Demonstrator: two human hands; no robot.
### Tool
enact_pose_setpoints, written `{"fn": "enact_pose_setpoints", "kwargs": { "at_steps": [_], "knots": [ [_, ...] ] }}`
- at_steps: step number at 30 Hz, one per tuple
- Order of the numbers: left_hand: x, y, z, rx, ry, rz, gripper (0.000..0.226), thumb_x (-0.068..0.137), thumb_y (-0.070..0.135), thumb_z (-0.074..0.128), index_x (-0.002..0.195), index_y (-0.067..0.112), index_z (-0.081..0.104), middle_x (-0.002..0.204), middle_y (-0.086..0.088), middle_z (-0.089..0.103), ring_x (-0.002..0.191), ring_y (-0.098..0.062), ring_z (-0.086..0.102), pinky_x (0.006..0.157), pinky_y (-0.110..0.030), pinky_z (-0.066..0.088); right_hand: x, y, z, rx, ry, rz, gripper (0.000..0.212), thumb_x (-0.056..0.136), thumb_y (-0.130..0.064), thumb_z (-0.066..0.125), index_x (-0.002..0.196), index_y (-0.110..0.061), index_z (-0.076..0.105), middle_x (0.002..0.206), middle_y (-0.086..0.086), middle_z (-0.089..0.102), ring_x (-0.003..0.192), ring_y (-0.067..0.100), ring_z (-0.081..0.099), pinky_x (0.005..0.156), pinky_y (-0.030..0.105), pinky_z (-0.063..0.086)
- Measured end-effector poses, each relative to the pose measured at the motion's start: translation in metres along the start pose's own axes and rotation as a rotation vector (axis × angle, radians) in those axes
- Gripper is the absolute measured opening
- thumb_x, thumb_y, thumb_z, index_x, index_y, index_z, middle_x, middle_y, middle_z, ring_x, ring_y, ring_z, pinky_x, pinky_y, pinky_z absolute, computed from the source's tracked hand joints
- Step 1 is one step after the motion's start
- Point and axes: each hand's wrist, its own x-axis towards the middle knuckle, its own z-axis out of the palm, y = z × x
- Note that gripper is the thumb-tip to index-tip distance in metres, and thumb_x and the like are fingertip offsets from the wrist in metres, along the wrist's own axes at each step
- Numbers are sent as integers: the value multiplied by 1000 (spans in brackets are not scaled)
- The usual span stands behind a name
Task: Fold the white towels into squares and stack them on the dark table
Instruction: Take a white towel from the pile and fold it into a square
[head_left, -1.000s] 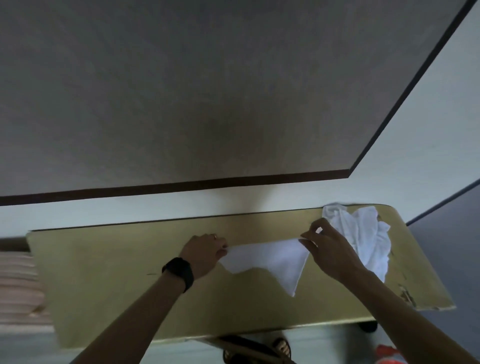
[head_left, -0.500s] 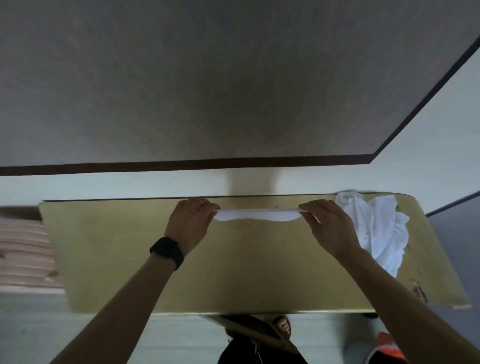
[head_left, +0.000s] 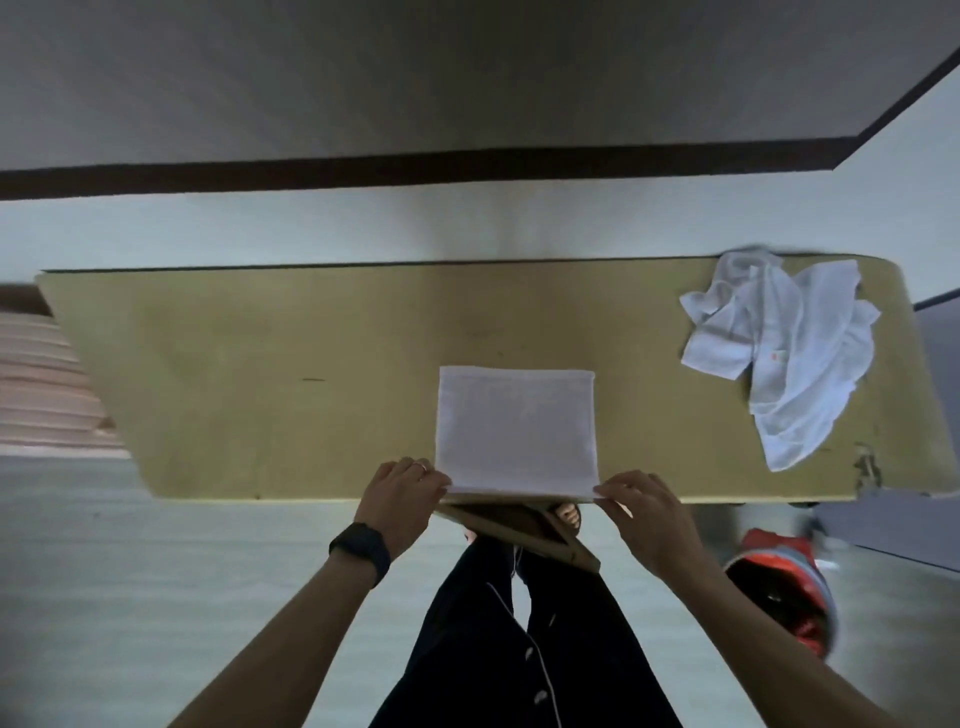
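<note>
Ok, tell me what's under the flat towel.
The flat towel lies on the table; each hand pinches a near corner. Anything beneath it is covered from view.

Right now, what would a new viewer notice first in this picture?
First, the flat white towel at the table's near edge, its near corners pinched by the left hand and right hand. Next, the crumpled pile of white towels at the table's far right end.
</note>
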Motion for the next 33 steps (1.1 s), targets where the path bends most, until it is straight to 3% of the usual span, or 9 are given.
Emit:
{"fn": "enact_pose_setpoints", "kwargs": {
  "at_steps": [3,5,7,9,11,15,22,29,33],
  "knots": [
    [-4,0,14,-124,-32,-59,10,84,20,73,93,24,75,84,2,71,83,-24,67,72,-35,53,-8,-4,8,48,-97,122,14,87,-22,75,100,-27,79,103,-8,69,97,22,61,80,29,47],
    [0,-2,9,-284,-106,-189,16,96,30,60,105,27,74,95,5,72,93,-20,64,80,-34,50,-4,-7,6,106,-140,163,15,91,-26,71,105,-27,77,104,-11,67,101,17,57,83,24,39],
    [15,-9,0,-484,-144,-344,17,95,41,61,104,33,72,97,12,72,92,-9,65,81,-29,50,11,-11,0,231,-113,224,14,92,-27,70,104,-29,77,98,-13,67,94,11,58,81,22,38],
    [37,-16,-11,-673,-61,-465,7,90,39,69,94,35,72,89,16,73,83,1,66,74,-20,48,34,-16,-7,397,-40,331,12,91,-30,71,101,-32,76,91,-14,70,85,5,63,75,15,43],
    [60,-22,-18,-754,27,-529,4,87,37,73,89,34,72,84,17,72,80,6,65,72,-12,45,59,-20,-12,537,42,446,10,88,-32,73,98,-33,73,84,-16,71,80,-3,65,69,4,43],
    [102,-34,-16,-889,118,-624,6,86,33,74,92,31,75,82,18,72,76,13,63,65,0,41,109,-20,-6,608,159,571,11,90,-33,71,99,-28,71,82,-20,69,82,-2,64,67,3,40],
    [134,-47,12,-863,156,-666,13,89,38,71,101,37,75,84,17,73,80,4,67,75,-10,48,144,-18,16,537,224,582,16,95,-30,62,106,-25,73,77,-24,63,76,-13,57,63,-4,35],
    [141,-53,15,-759,91,-649,10,88,41,68,97,40,73,82,18,71,80,1,65,72,-17,49,151,-24,16,475,260,590,11,93,-28,64,99,-25,73,73,-22,63,73,-11,58,65,-5,34],
    [144,-53,15,-634,81,-577,9,90,40,65,95,36,71,81,15,69,79,-6,64,73,-28,51,153,-24,19,420,266,580,12,92,-30,63,97,-26,72,79,-15,67,79,5,62,68,1,35]
  ]
}}
